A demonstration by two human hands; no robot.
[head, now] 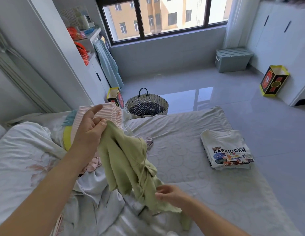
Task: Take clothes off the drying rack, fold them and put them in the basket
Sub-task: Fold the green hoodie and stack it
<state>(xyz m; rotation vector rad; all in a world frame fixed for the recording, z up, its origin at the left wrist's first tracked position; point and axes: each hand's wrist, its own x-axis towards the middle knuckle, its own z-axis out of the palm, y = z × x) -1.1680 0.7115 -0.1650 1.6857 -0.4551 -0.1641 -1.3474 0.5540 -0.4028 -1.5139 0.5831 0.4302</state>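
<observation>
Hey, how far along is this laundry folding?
Done: one white Capricorn T-shirt lies folded on the bed. In hand: left hand and right hand hold up an unfolded green garment. Left: the pink striped piece and other clothes piled on the bed, and nothing shows in the woven basket yet.

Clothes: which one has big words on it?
The folded white T-shirt, printed CAPRICORN, lying alone on the right. The green garment being held is plain; the pink top behind it only has stripes.
</observation>
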